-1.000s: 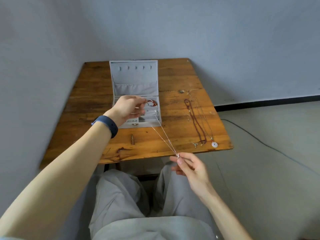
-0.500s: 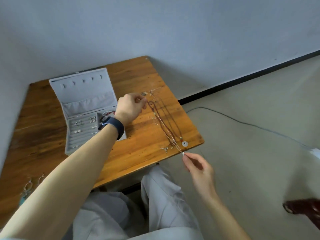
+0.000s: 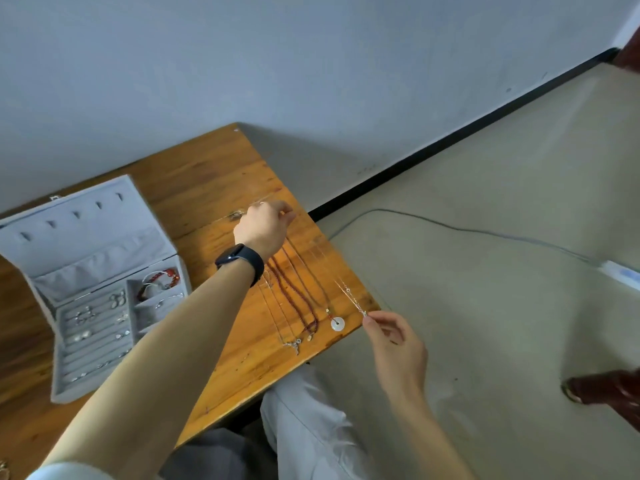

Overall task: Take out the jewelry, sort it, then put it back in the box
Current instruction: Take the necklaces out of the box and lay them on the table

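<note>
Pinching a silver necklace (image 3: 348,291) taut, left hand (image 3: 264,226), right hand (image 3: 396,346)

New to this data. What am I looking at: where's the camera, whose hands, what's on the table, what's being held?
There is no robot here. A person wears one wide-angle camera on the head, and it looks down at their own two hands. The left hand, with a dark smartwatch on its wrist, and the right hand each pinch one end of a thin silver necklace, stretched out near the right edge of the wooden table. Other necklaces lie on the table beside it, among them a red bead necklace and one with a white disc pendant. To the left stands an open grey jewelry box, with small silver pieces in its slots and a red bracelet in a compartment. A cable runs across the floor.
</note>
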{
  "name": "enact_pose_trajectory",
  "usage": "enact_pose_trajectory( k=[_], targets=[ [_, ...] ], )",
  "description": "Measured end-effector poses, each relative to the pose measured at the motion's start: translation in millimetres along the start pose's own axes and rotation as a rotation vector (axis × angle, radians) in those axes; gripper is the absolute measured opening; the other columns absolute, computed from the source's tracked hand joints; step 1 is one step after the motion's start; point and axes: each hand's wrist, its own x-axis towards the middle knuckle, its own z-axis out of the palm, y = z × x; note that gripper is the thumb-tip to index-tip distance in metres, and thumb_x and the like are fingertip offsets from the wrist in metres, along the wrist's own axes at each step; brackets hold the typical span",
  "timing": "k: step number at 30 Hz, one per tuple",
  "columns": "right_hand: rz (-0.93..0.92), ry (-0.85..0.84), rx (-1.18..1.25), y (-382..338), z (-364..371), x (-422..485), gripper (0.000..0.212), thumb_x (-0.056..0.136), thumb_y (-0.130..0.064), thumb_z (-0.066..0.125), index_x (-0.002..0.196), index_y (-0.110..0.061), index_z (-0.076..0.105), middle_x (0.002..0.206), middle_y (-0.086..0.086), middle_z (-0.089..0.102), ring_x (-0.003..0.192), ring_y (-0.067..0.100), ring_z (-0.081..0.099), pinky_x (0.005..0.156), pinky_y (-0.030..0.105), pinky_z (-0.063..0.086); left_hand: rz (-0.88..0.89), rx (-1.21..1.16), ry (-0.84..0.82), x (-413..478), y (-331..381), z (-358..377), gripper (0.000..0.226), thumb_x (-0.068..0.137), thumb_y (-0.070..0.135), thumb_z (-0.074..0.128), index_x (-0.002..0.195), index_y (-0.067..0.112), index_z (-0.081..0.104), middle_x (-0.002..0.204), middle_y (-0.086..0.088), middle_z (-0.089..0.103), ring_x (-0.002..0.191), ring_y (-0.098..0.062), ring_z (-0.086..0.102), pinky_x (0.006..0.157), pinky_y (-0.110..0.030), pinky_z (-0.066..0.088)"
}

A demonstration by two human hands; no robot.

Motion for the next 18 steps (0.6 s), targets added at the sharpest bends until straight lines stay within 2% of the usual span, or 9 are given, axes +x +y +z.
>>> enact_pose_trajectory(
  k=[3,8,13,15,18],
  targets=[
    [-0.023,0.015,-0.03,1.8,6.2,2.5,0.007,0.083,-0.025,0.076,0.081,-0.031,0.073,0.09,-0.011,0.069,0.087,0.002,0.062,0.073,0.019,0.046,0.027,0.103,-0.009,8.4,-2.9,7.7,0.024,0.102,0.038,0.051,0.11,0.025,0.07,0.1,-0.005,0.069,0.084,-0.028,0.065,0.073,-0.039,0.057],
    [-0.118,0.031,-0.114,3.6,15.8,6.6,0.013,0.082,-0.023,0.077,0.083,-0.035,0.072,0.099,-0.01,0.055,0.089,0.004,0.057,0.073,0.01,0.043,0.098,0.165,-0.001,17.7,-6.5,17.3,0.027,0.102,0.035,0.052,0.111,0.021,0.072,0.106,-0.007,0.069,0.094,-0.03,0.065,0.082,-0.043,0.056],
    [-0.403,0.124,-0.272,19.6,18.9,6.2,0.015,0.082,-0.018,0.079,0.092,-0.027,0.073,0.098,-0.006,0.05,0.09,0.009,0.055,0.079,0.005,0.038,0.12,0.164,-0.008,20.2,-8.8,25.3,0.024,0.101,0.032,0.054,0.112,0.021,0.072,0.111,-0.006,0.068,0.102,-0.031,0.062,0.092,-0.046,0.052],
    [-0.473,0.148,-0.3,26.6,19.4,5.9,0.012,0.084,-0.025,0.077,0.096,-0.025,0.074,0.099,-0.005,0.049,0.089,0.01,0.053,0.08,0.004,0.038,0.115,0.133,0.001,20.3,-11.5,28.1,0.023,0.1,0.032,0.055,0.111,0.022,0.073,0.11,-0.005,0.068,0.102,-0.031,0.062,0.092,-0.047,0.051],
    [-0.504,0.171,-0.301,30.5,19.3,4.7,0.019,0.085,-0.038,0.07,0.097,-0.024,0.075,0.099,-0.006,0.05,0.085,0.01,0.053,0.077,0.002,0.036,0.118,0.107,0.013,20.6,-14.1,30.7,0.023,0.1,0.033,0.057,0.11,0.022,0.074,0.109,-0.004,0.069,0.1,-0.03,0.063,0.091,-0.047,0.052]
  ],
)
